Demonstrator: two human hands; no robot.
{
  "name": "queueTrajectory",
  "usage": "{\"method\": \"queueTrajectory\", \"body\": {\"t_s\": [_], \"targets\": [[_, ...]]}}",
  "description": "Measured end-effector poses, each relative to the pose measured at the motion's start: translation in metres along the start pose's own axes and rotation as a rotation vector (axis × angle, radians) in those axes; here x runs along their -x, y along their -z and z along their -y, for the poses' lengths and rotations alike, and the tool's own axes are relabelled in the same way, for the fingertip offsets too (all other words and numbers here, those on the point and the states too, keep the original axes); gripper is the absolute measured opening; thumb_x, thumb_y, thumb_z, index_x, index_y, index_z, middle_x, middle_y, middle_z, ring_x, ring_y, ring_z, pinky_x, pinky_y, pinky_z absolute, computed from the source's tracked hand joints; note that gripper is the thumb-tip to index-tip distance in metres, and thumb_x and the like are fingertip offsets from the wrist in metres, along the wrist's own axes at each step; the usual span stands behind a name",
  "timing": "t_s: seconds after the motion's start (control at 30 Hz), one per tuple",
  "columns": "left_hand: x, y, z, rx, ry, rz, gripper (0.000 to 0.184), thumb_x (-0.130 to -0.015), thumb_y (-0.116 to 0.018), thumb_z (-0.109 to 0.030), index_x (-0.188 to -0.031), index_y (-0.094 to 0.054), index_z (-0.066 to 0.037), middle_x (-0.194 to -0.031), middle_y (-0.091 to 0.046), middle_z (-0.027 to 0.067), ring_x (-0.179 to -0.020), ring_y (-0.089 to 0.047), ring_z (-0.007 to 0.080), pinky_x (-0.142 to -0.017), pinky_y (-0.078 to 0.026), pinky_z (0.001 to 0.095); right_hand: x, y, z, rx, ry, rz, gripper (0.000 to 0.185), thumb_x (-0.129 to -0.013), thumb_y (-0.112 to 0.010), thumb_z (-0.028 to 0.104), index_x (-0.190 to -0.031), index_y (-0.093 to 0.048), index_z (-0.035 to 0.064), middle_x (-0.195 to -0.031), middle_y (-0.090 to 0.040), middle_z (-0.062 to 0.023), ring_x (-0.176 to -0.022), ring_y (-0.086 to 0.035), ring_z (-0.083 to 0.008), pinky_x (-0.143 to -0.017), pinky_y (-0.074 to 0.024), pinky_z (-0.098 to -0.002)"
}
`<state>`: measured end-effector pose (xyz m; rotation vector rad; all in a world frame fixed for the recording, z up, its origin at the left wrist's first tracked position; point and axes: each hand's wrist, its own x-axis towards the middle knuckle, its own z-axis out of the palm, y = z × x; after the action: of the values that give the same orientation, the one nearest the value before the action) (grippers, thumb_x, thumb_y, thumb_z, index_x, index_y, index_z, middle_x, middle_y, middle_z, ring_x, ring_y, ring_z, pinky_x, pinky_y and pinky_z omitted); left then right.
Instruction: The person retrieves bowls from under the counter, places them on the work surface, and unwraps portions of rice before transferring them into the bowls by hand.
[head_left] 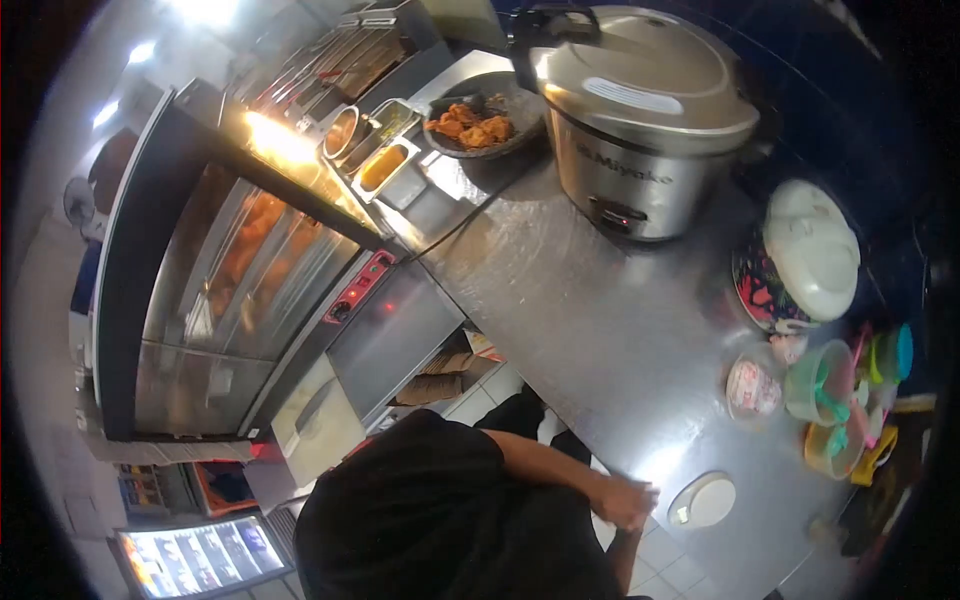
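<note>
My left hand [625, 503] seems to partly hide my right hand [630, 531] beside the worktop [600, 340] edge; I cannot tell either grip's state.

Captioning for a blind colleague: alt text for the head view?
A person in black, one bare hand near a white scale on a steel counter; beyond, a Miyako cooker, a bowl of fried food and a glass-fronted cabinet.

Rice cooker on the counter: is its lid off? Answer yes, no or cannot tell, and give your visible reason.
No, the lid sits over the top of the rice cooker.
</note>
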<state>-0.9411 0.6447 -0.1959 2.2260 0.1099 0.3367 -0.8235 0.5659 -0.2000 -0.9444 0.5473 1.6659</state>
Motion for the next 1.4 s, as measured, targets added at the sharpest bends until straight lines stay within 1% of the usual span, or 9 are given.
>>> {"method": "queueTrajectory", "body": {"t_s": [0.33, 0.43, 0.53, 0.77, 0.97, 1.03, 1.07, 1.2, 1.4], "targets": [[0.061, 0.204, -0.043, 0.811, 0.095, -0.312, 0.063, -0.103, -0.036, -0.048, -0.135, -0.049, 0.005, -0.125, -0.058, 0.0288, -0.103, -0.062, 0.0304, -0.09, -0.047, 0.0401, 0.031, -0.008, -0.042, 0.454, -0.039, -0.191, 0.024, -0.096, -0.053, 0.022, -0.1, -0.06, 0.0, -0.099, -0.066, -0.0226, -0.092, -0.065, -0.0351, -0.075, -0.0524, -0.0446], [0.163, 0.298, -0.013, 0.782, 0.333, -0.454, 0.061, -0.105, -0.032, -0.045, -0.139, -0.045, 0.004, -0.141, -0.049, 0.0224, -0.13, -0.048, 0.0251, -0.11, -0.034, 0.0338, 0.002, -0.072, -0.017, 2.13, 0.339, 0.607, 0.023, -0.094, -0.057, 0.02, -0.092, -0.059, -0.0033, -0.096, -0.066, -0.0215, -0.088, -0.065, -0.0326, -0.075, -0.0516, -0.0415], [0.274, 0.354, -0.022, 1.106, 0.431, -0.852, 0.062, -0.106, -0.028, -0.042, -0.146, -0.033, 0.005, -0.153, -0.033, 0.0192, -0.142, -0.032, 0.0291, -0.119, -0.021, 0.04, -0.014, -0.261, -0.07, 0.65, -0.005, 0.358, 0.038, -0.097, -0.052, 0.024, -0.108, -0.06, -0.0124, -0.107, -0.066, -0.0264, -0.096, -0.065, -0.0376, -0.086, -0.0529, -0.0478], [0.386, 0.354, -0.06, 1.187, 0.555, -1.322, 0.068, -0.105, -0.03, -0.046, -0.146, -0.032, 0.008, -0.151, -0.035, 0.0206, -0.141, -0.035, 0.0288, -0.118, -0.024, 0.0404, -0.193, -0.643, -0.186, 0.808, -0.021, 0.672, 0.046, -0.101, -0.042, 0.028, -0.121, -0.055, -0.0108, -0.116, -0.064, -0.0256, -0.107, -0.065, -0.0357, -0.097, -0.0515, -0.0457], [0.412, 0.348, -0.078, 1.099, 0.613, -1.54, 0.067, -0.103, -0.039, -0.045, -0.142, -0.038, 0.009, -0.145, -0.044, 0.0211, -0.135, -0.043, 0.03, -0.114, -0.031, 0.0391, -0.215, -0.812, -0.244, 1.07, 0.434, 0.485, 0.065, -0.095, -0.055, 0.041, -0.15, -0.033, 0.0136, -0.159, -0.027, -0.009, -0.148, -0.016, -0.0324, -0.111, -0.0176, -0.0644], [0.416, 0.337, -0.066, 1.162, 0.611, -1.596, 0.064, -0.103, -0.041, -0.044, -0.14, -0.043, 0.007, -0.144, -0.046, 0.0224, -0.134, -0.045, 0.0325, -0.113, -0.031, 0.0406, -0.201, -0.817, -0.245, 1.149, 0.521, 0.509, 0.07, -0.093, -0.056, 0.045, -0.152, -0.03, 0.0188, -0.161, -0.023, -0.0035, -0.149, -0.008, -0.0305, -0.11, -0.0107, -0.068], [0.417, 0.339, -0.063, 1.049, 0.74, -1.54, 0.063, -0.103, -0.041, -0.043, -0.139, -0.044, 0.007, -0.144, -0.046, 0.0238, -0.133, -0.045, 0.0334, -0.112, -0.032, 0.0414, -0.204, -0.813, -0.253, 1.172, 0.816, 0.745, 0.046, -0.096, -0.055, 0.038, -0.134, -0.058, 0.012, -0.139, -0.055, -0.0124, -0.131, -0.049, -0.0253, -0.107, -0.0354, -0.0352], [0.428, 0.345, -0.006, 0.366, 1.09, -1.309, 0.056, -0.102, -0.044, -0.037, -0.134, -0.049, 0.008, -0.142, -0.045, 0.029, -0.133, -0.043, 0.0391, -0.112, -0.03, 0.0464, -0.175, -0.675, -0.227, 1.333, 0.897, 0.702, 0.043, -0.098, -0.056, 0.038, -0.085, -0.077, 0.0024, -0.103, -0.073, -0.0102, -0.099, -0.065, -0.0197, -0.089, -0.0473, -0.0287], [0.305, 0.342, 0.075, -0.804, 1.088, -0.793, 0.056, -0.097, -0.05, -0.039, -0.134, -0.05, 0.003, -0.146, -0.038, 0.0294, -0.14, -0.03, 0.0436, -0.114, -0.021, 0.0587, -0.058, -0.352, -0.165, 1.23, 0.842, 0.071, 0.042, -0.092, -0.062, 0.012, -0.133, -0.057, 0.0052, -0.126, -0.063, -0.0141, -0.115, -0.058, -0.0168, -0.097, -0.0468, -0.0315]]}}
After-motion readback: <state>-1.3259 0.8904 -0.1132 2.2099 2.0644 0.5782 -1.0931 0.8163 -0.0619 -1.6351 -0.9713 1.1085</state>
